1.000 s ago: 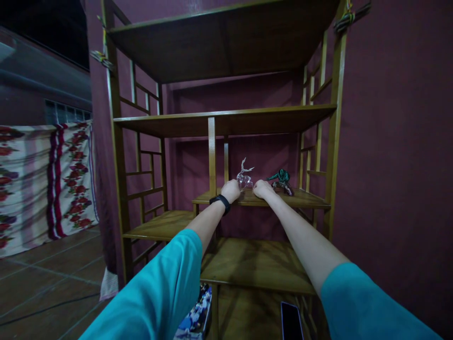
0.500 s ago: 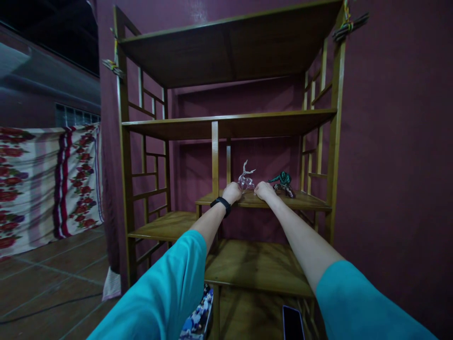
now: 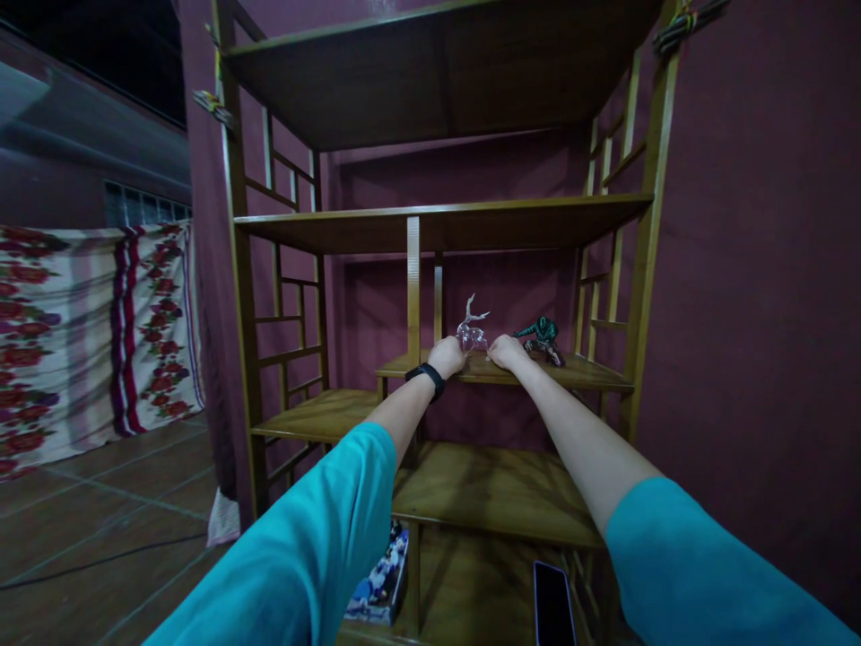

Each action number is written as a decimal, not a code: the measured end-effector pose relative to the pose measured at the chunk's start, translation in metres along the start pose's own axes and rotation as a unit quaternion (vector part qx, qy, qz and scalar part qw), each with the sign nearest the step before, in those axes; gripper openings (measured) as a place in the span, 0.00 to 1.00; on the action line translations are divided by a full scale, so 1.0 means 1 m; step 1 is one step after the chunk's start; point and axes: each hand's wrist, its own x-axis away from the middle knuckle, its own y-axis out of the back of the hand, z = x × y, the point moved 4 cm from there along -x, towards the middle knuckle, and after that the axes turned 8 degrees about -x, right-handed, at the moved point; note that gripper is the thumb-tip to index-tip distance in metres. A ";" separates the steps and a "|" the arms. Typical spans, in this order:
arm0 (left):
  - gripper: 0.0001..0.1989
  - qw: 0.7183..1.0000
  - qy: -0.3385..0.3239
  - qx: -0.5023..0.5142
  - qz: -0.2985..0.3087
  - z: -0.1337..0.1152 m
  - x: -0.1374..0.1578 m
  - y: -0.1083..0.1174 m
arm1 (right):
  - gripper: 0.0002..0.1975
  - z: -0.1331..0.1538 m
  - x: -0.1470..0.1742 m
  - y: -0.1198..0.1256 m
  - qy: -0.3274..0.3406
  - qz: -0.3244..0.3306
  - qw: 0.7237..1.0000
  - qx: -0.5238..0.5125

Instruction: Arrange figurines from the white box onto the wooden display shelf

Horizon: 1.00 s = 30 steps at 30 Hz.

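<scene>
A clear, antlered deer figurine (image 3: 472, 337) is framed by two bare hands just right of center in the frame, on a raised wooden shelf board (image 3: 592, 373). The left hand (image 3: 447, 357), by which a black wristband (image 3: 428, 379) is worn, is curled at the figurine's left side; its fingertips are hidden, and whether anything is pinched cannot be told. The right hand (image 3: 508, 352) is bent inward at the opposite side, its fingers drawn together near the figurine's lower right; whether a grip has been taken cannot be told either. Just right of that hand, a dark green figure (image 3: 542, 337) is seen on the same board. A phone (image 3: 554, 606) is propped at the lower right of center, a box with a blue-and-white pattern (image 3: 383, 583) is partly covered by a turquoise sleeve (image 3: 316, 538) at bottom center, and a flowered cloth (image 3: 60, 341) is hung at far left.
</scene>
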 end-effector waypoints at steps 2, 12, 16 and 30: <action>0.10 1.000 0.002 -0.003 0.007 -0.001 0.002 0.002 | 0.12 -0.001 -0.001 0.000 -0.007 0.011 1.000 0.000; 0.12 0.982 -0.099 -0.059 -0.147 -0.023 0.068 0.037 | 0.12 0.014 0.030 0.024 0.060 -0.017 0.997 -0.048; 0.14 0.954 -0.223 -0.066 -0.188 -0.036 0.141 0.042 | 0.14 0.021 0.096 0.038 0.214 -0.120 0.948 -0.202; 0.08 0.960 -0.193 -0.111 0.168 0.084 0.310 -0.118 | 0.14 -0.072 0.323 -0.151 0.017 0.167 0.897 -0.409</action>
